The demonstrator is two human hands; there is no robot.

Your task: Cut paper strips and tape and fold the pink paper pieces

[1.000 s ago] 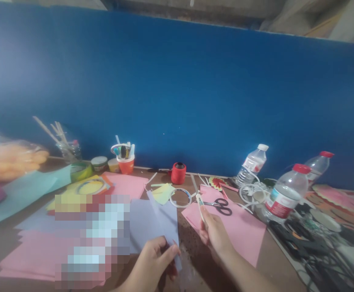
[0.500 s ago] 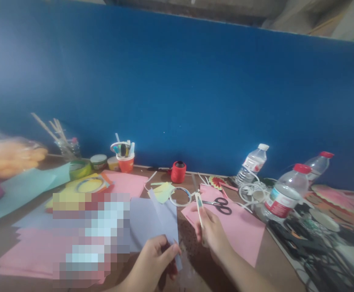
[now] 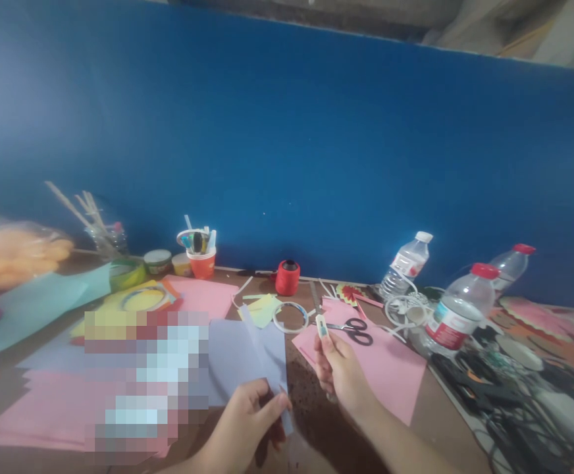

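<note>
My left hand (image 3: 260,415) pinches a narrow pale-lilac paper strip (image 3: 255,339) between thumb and fingers. The strip slants up and left over a lilac paper sheet (image 3: 232,362) lying on the table. In my right hand (image 3: 339,368) is a white-handled utility knife (image 3: 322,326), held upright; its thin grey blade appears to point away from me. Behind that hand lie scissors with dark handles (image 3: 359,331) on a pink paper sheet (image 3: 386,375). A roll of white tape (image 3: 291,318) lies flat just beyond the lilac sheet, beside a pale yellow paper piece (image 3: 262,311).
A red thread spool (image 3: 287,278) stands near the blue wall (image 3: 287,131). Water bottles (image 3: 462,309) and tangled cables (image 3: 504,401) crowd the right. Stacked coloured papers (image 3: 45,408) lie left, partly pixelated. A cup of tools (image 3: 202,263) stands at the back.
The knife in my right hand has tilted away from me, so less of its handle shows. My left hand keeps its pinch on the strip. The view has shifted slightly.
</note>
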